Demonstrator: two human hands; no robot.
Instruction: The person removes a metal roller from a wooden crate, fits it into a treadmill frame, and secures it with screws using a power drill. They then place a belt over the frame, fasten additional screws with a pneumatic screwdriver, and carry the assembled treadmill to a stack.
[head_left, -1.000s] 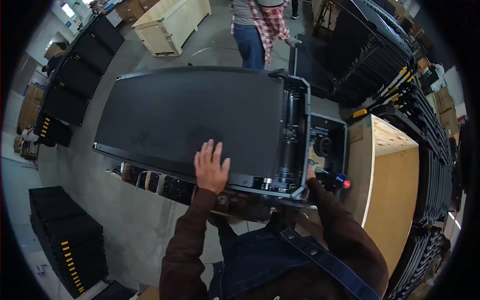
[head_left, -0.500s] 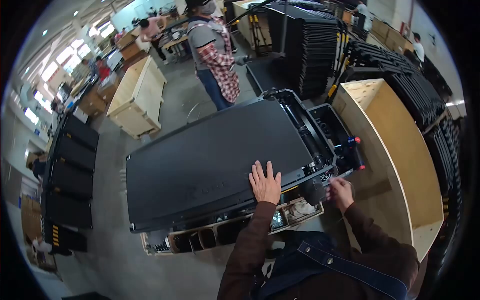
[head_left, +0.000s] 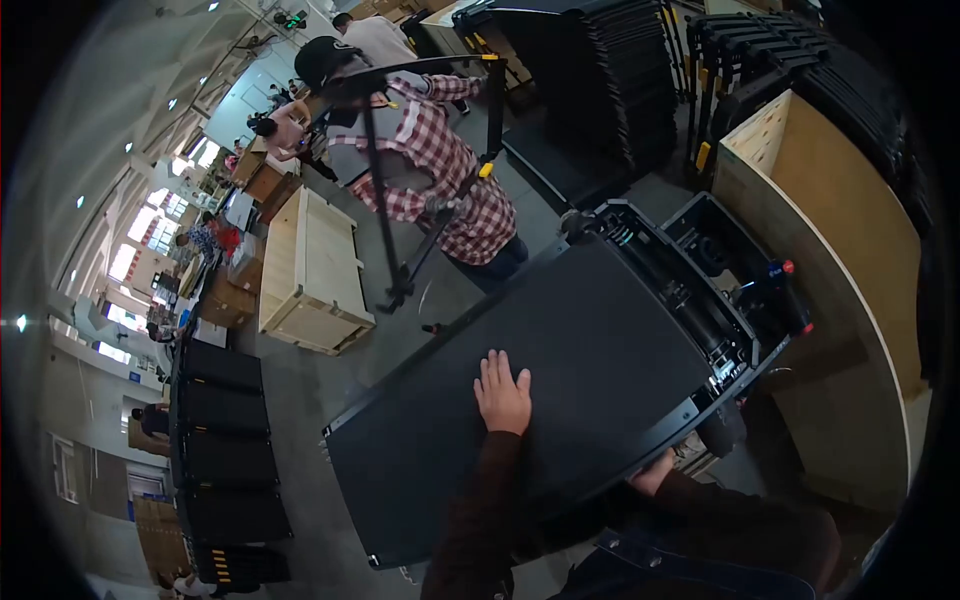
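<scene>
Fingers (head_left: pixel 497 368), left hand (head_left: pixel 503 397), flat on treadmill (head_left: pixel 600 335); right hand (head_left: pixel 652 472) perhaps beneath.

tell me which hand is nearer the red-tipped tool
Right. The right hand is under the treadmill's near edge, down-left of the red-tipped tool; the left hand lies flat on top, farther left.
</scene>
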